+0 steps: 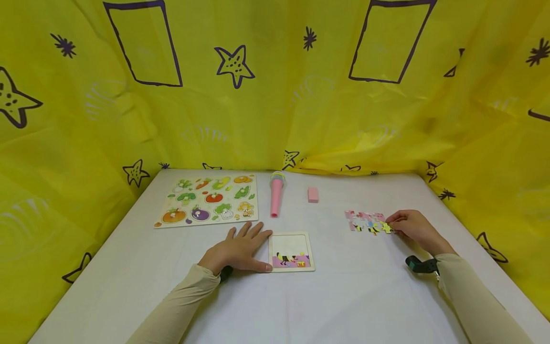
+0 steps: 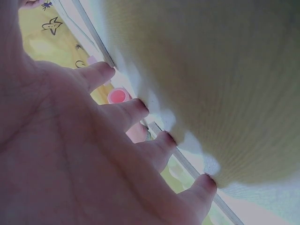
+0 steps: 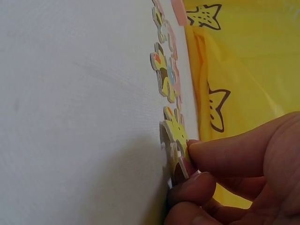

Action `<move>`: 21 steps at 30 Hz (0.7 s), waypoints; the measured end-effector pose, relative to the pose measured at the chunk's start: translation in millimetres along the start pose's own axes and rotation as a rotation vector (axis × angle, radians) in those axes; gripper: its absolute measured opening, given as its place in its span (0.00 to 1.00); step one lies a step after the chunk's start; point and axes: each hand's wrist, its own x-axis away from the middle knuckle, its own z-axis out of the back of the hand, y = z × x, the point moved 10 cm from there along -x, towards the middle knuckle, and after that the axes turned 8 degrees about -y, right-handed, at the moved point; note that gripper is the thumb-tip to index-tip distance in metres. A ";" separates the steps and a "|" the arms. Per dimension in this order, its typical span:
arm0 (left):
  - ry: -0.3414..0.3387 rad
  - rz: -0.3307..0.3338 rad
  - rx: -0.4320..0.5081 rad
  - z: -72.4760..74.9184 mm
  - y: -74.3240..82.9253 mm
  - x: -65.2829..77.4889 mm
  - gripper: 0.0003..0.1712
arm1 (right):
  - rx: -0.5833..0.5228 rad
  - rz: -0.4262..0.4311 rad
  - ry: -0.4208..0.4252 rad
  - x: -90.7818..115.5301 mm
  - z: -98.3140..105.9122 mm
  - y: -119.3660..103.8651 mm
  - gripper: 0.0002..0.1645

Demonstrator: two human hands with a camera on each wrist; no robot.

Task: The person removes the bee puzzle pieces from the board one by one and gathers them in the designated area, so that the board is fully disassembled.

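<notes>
Left grip (image 1: 242,248) lies palm down with its fingers spread, nothing held, thumb and forefinger touching the left side of the tray. Right grip (image 1: 414,229), well to the right of the tray and a little beyond it, is narrowed to a pinch: its fingertips close on a yellow piece (image 3: 179,138) at the edge of a loose cluster. Whether a second, darker piece just under the fingertips is held too, I cannot tell. Nearer than the tray, a beige sleeve (image 1: 477,291) covers each forearm, and each wrist wears a dark device (image 1: 421,265).

The tray (image 1: 312,252) is square with a pale rim, flat on the white surface (image 1: 352,301). Its near strip carries a picture: a black-and-yellow striped figure and an orange pot on pink. Its far part shows a pale, bare base.

Right of the tray and farther off lie the loose pieces (image 1: 365,222), pink, yellow, black and blue, flat and close together. Left of the tray and beyond the left grip, the board (image 1: 206,203) shows vegetables, among them a red tomato and a purple eggplant. Straight beyond the tray lies a pink mic (image 1: 276,196), head away; just right of it, a pink block (image 1: 313,195). Past everything hangs a yellow cloth (image 1: 266,114) printed with dark stars.
</notes>
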 end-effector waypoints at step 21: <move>0.008 -0.018 -0.004 -0.4 -1.8 -1.8 0.57 | 0.029 -0.024 0.019 -1.3 -1.4 -3.1 0.23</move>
